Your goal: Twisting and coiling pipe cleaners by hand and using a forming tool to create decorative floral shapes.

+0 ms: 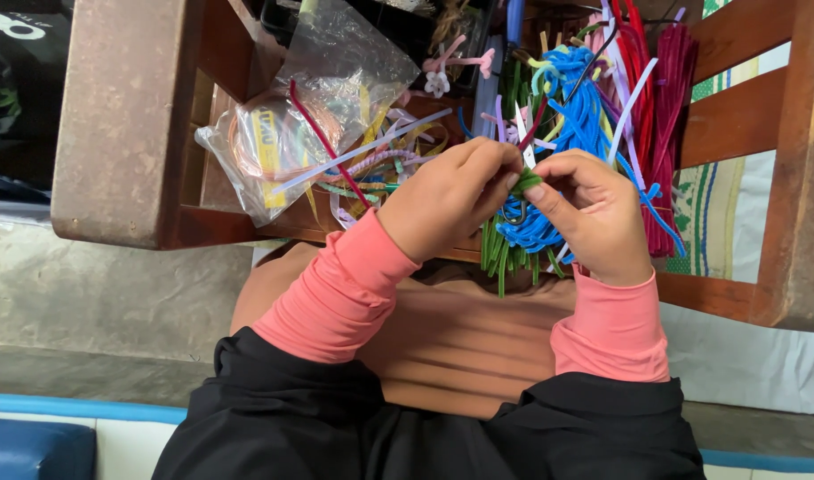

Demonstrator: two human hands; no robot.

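My left hand (451, 197) and my right hand (594, 213) meet over the front edge of a wooden chair seat (247, 222). Between their fingertips they pinch a small green pipe-cleaner piece (525, 182), with a thin metal wire loop (514, 213) hanging just under it. Both wrists wear pink sleeves. Right behind the hands lie bundles of pipe cleaners: blue (576, 116), green (505, 253) and dark red (665, 133).
A clear plastic bag (327, 98) with coloured strips and a red pipe cleaner lies on the seat at left. Small pink pipe-cleaner flowers (456, 67) sit further back. The chair's wooden arms (123, 116) flank the seat. A concrete floor lies below.
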